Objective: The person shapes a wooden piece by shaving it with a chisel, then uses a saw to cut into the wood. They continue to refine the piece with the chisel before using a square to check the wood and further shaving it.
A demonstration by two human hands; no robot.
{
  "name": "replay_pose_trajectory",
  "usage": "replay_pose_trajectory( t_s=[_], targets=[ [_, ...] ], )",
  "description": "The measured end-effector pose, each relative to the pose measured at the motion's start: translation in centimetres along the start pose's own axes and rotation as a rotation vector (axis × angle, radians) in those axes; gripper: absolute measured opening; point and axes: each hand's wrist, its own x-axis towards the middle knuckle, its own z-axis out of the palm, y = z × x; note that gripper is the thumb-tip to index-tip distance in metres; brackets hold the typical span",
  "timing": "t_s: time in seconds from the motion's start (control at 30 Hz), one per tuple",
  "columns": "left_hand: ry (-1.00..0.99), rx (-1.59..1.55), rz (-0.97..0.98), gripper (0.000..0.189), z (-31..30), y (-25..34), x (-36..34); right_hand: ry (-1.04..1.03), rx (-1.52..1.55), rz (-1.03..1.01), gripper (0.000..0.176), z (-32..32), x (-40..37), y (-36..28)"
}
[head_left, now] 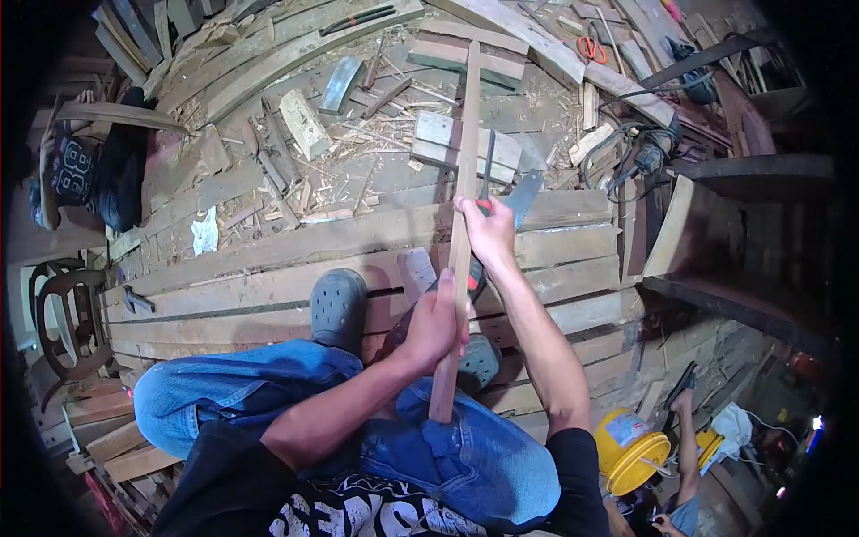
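Observation:
A long, narrow wooden strip (pixel 469 116) runs from my lap away from me, its near end over my jeans. My left hand (pixel 432 327) is wrapped round its lower part. Farther up, my right hand (pixel 488 234) closes on the same strip. Right at the right-hand fingers is a thin dark tool (pixel 489 161) with a red and black handle end; I cannot tell whether the hand grips it. Beneath the right wrist lies a handsaw (pixel 525 197), its red and black handle partly hidden. Behind the strip stands a pale wooden block (pixel 437 134).
Planks form the floor, littered with shavings and offcuts (pixel 304 123). A corded power tool (pixel 658 148) and orange-handled scissors (pixel 591 49) lie to the right. A yellow bucket (pixel 617 465) stands lower right near another person (pixel 687 447). At left, a person (pixel 76 170) holds a curved board.

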Motion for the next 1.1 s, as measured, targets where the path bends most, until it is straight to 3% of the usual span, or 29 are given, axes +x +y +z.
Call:
replay_pose_trajectory(
  t_s=[0.13,0.2,0.27,0.33,0.5,0.6,0.77,0.87,1.1],
  targets=[
    [0.017,0.022,0.024,0.066,0.0,2.1,1.9,0.022,-0.114,-0.021,0.047,-0.1,1.5,-1.0],
    [0.012,0.006,0.015,0.065,0.5,2.5,2.1,0.074,-0.308,-0.154,0.044,-0.9,0.5,-2.1],
    [-0.072,-0.064,0.057,0.06,0.8,2.4,2.1,0.028,-0.121,-0.193,0.04,-2.3,-1.8,-2.7],
    [-0.056,-0.076,0.012,0.06,1.3,2.2,2.6,-0.083,-0.246,0.037,0.037,-5.3,-4.5,-4.5],
    [-0.04,-0.26,-0.093,0.059,3.1,0.9,2.6,-0.142,-0.34,0.188,0.048,-9.8,-12.3,-10.2],
    [-0.056,-0.422,-0.046,0.055,3.8,0.9,2.9,-0.207,-0.721,0.06,0.052,-9.9,-16.1,-12.7],
    [-0.161,-0.504,-0.01,0.05,3.1,1.7,2.4,-0.359,-0.665,0.059,0.051,-8.8,-17.7,-13.7],
    [-0.034,-0.555,-0.06,0.047,2.8,3.0,1.6,-0.385,-0.777,0.029,0.048,-7.9,-18.5,-14.6],
    [-0.115,-0.469,-0.045,0.049,1.9,1.3,3.0,-0.382,-0.823,0.031,0.055,-6.2,-19.7,-15.0]
  ],
)
